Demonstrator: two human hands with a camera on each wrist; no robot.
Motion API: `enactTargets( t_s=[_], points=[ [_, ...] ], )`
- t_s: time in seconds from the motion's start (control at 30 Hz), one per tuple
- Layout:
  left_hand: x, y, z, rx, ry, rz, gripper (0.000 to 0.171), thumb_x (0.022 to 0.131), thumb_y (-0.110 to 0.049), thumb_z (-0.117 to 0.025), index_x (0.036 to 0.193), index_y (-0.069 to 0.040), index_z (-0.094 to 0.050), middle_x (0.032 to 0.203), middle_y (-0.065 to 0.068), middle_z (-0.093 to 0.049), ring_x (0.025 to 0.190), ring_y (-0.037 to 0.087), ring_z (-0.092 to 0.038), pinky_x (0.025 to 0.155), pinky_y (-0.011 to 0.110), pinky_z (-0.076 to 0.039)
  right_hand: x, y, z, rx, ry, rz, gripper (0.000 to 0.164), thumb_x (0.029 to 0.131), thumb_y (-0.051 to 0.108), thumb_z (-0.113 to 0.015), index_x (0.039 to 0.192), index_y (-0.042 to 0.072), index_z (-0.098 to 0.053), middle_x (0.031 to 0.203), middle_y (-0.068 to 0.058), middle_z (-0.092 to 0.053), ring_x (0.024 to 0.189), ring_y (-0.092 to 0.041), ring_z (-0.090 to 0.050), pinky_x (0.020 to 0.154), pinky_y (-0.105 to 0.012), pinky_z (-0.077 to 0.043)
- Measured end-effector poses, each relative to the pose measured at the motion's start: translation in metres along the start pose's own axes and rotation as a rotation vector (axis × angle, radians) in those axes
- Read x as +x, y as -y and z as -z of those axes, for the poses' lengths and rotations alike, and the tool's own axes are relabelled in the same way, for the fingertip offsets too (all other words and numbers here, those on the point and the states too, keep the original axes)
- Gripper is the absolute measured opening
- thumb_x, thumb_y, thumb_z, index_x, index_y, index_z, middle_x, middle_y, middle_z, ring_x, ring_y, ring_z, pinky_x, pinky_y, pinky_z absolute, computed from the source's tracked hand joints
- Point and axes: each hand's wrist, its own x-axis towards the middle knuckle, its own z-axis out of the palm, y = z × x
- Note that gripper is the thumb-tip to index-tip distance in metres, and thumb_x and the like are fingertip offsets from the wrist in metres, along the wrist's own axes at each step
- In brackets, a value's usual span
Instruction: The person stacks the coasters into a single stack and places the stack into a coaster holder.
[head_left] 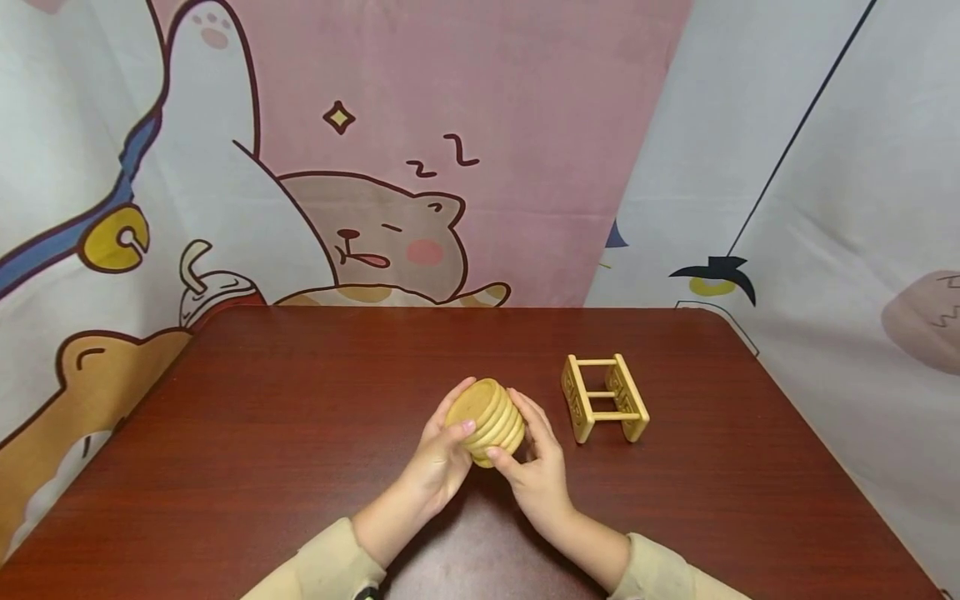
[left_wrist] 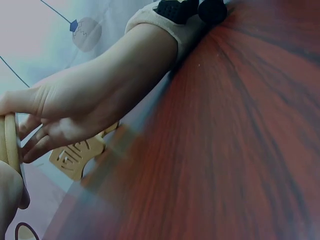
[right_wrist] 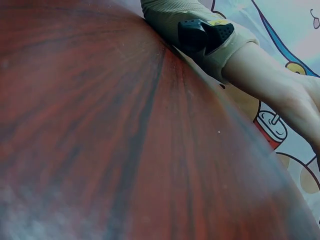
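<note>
A stack of several round, pale wooden coasters [head_left: 487, 412] is held tilted above the table, its top disc facing up and left in the head view. My left hand [head_left: 441, 458] grips it from the left, the thumb across the front of the discs. From the right side my right hand [head_left: 542, 477] grips the same stack, its thumb low on the rims. In the left wrist view only the edges of the coasters [left_wrist: 10, 142] show, at the far left. The right wrist view takes in the left forearm [right_wrist: 280, 87], with the coasters out of sight.
A pale wooden rack [head_left: 604, 398] with carved side panels and thin crossbars stands on the table, right of the hands. The reddish-brown table [head_left: 300, 400] ends at a cartoon-printed cloth [head_left: 525, 150] behind it.
</note>
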Motion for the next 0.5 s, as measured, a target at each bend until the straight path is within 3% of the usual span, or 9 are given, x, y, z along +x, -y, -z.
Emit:
enactTargets(
  t_s=[0.1, 0.23, 0.4, 0.5],
  points=[
    [0.001, 0.002, -0.004, -0.010, -0.003, -0.005, 0.071, 0.079, 0.001, -0.058, 0.144, -0.002, -0.030, 0.125, 0.005, -0.053, 0.100, 0.015, -0.056, 0.087, 0.027, -0.045, -0.001, -0.003, 0.000, -0.010, -0.019, -0.010, 0.077, 0.073, 0.001, -0.080, 0.140, -0.004, -0.042, 0.135, -0.022, -0.043, 0.124, -0.021, -0.046, 0.101, -0.027, -0.035],
    [0.002, 0.005, -0.006, -0.014, -0.001, -0.015, 0.071, 0.078, 0.000, -0.059, 0.143, -0.003, -0.031, 0.126, 0.005, -0.052, 0.101, 0.016, -0.056, 0.087, 0.028, -0.046, 0.003, 0.011, -0.003, -0.043, -0.037, -0.014, 0.082, 0.064, -0.013, -0.079, 0.137, -0.010, -0.042, 0.133, -0.028, -0.044, 0.121, -0.016, -0.047, 0.099, -0.024, -0.038],
    [0.001, 0.010, 0.000, -0.008, 0.017, -0.024, 0.069, 0.078, -0.003, -0.060, 0.141, -0.004, -0.031, 0.126, 0.006, -0.050, 0.102, 0.016, -0.056, 0.088, 0.028, -0.046, 0.008, 0.033, -0.004, -0.199, -0.044, -0.019, 0.079, 0.058, -0.015, -0.081, 0.130, -0.013, -0.049, 0.126, -0.029, -0.051, 0.116, -0.009, -0.050, 0.088, -0.018, -0.042],
    [0.001, 0.012, 0.006, 0.027, 0.042, -0.024, 0.068, 0.079, -0.005, -0.061, 0.140, -0.003, -0.031, 0.126, 0.007, -0.050, 0.103, 0.016, -0.055, 0.088, 0.028, -0.046, 0.010, 0.037, -0.001, -0.252, -0.033, -0.005, 0.076, 0.056, -0.013, -0.083, 0.126, -0.013, -0.053, 0.124, -0.028, -0.055, 0.117, -0.011, -0.050, 0.089, -0.018, -0.041]
  ],
)
